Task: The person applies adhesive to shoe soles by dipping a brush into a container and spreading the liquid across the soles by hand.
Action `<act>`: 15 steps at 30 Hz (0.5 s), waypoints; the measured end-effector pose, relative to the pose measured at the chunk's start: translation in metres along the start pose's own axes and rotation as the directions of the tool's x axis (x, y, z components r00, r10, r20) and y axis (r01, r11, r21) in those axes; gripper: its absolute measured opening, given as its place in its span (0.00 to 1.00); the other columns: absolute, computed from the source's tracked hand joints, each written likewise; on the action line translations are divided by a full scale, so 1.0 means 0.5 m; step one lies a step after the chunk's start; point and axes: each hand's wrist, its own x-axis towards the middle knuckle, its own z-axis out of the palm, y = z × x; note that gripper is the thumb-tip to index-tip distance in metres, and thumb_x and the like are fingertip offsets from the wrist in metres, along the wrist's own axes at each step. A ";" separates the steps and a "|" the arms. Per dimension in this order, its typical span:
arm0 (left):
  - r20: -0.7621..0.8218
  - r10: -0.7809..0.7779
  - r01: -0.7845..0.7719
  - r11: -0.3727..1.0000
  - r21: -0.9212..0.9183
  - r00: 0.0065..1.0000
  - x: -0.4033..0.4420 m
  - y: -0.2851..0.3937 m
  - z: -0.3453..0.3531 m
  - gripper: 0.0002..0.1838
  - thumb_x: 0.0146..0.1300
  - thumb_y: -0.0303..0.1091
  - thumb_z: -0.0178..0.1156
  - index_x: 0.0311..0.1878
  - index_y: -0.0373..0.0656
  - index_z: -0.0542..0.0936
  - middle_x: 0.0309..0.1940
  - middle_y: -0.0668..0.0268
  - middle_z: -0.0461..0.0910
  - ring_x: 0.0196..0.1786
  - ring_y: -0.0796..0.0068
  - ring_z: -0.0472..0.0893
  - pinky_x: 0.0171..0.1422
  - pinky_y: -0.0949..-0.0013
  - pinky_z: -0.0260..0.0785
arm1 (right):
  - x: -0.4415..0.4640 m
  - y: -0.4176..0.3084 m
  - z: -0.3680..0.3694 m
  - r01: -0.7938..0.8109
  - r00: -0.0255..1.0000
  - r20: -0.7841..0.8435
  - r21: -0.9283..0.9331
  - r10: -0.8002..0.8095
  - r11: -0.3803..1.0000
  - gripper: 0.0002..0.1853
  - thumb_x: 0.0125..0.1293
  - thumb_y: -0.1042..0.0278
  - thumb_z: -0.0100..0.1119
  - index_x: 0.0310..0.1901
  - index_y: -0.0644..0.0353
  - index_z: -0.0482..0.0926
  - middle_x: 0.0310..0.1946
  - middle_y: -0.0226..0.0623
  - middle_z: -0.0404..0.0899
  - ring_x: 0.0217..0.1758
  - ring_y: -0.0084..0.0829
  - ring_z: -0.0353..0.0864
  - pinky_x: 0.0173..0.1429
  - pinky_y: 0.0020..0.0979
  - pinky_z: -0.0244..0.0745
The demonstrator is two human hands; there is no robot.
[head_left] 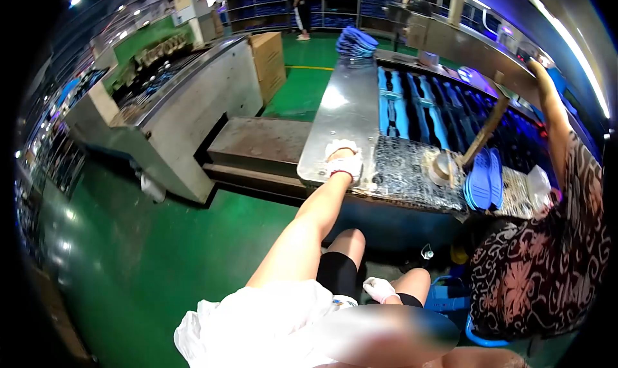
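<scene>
My left hand (pixel 343 161), in a white glove with some skin showing, rests on the near corner of the shiny metal tabletop (pixel 341 104). It looks laid flat and holds nothing that I can see. Beside it lies a worn, tape-covered surface (pixel 412 175) with a round metal piece (pixel 443 166) on it. My right hand (pixel 380 289), also in a white glove, lies over my lap by the knee. Its fingers are curled together, and nothing shows in them.
Blue shoe-sole shapes (pixel 483 180) stand beside a co-worker (pixel 534 271), whose arm reaches up at right. Light-blue pieces (pixel 394 107) line the conveyor. More blue soles (pixel 356 42) are stacked at the table's far end. A grey machine (pixel 174 110) and carton (pixel 267 65) stand left.
</scene>
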 end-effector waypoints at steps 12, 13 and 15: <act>0.081 -0.068 0.076 0.992 -0.096 0.994 0.012 -0.009 0.041 0.14 0.55 0.38 0.53 0.33 0.39 0.83 0.34 0.52 0.82 0.37 0.53 0.83 0.43 0.57 0.74 | -0.002 0.055 -0.002 -0.152 0.987 0.047 -0.073 0.156 0.986 0.19 0.58 0.53 0.50 0.41 0.58 0.82 0.41 0.47 0.81 0.49 0.43 0.79 0.56 0.35 0.70; 0.083 -0.059 0.068 0.992 -0.102 0.995 0.009 -0.003 0.032 0.14 0.54 0.38 0.53 0.33 0.38 0.82 0.33 0.51 0.82 0.37 0.52 0.82 0.42 0.57 0.74 | -0.003 0.045 -0.011 -0.136 0.975 0.156 -0.133 0.156 0.982 0.19 0.58 0.52 0.50 0.41 0.58 0.82 0.40 0.47 0.81 0.49 0.44 0.79 0.56 0.36 0.70; 0.078 -0.085 0.094 0.989 -0.115 0.993 0.002 0.002 0.018 0.14 0.54 0.38 0.52 0.32 0.38 0.82 0.33 0.50 0.81 0.37 0.51 0.82 0.42 0.56 0.74 | -0.004 0.038 -0.007 -0.081 0.953 0.264 -0.251 0.149 0.965 0.20 0.59 0.50 0.49 0.41 0.56 0.82 0.41 0.45 0.81 0.48 0.44 0.79 0.56 0.37 0.69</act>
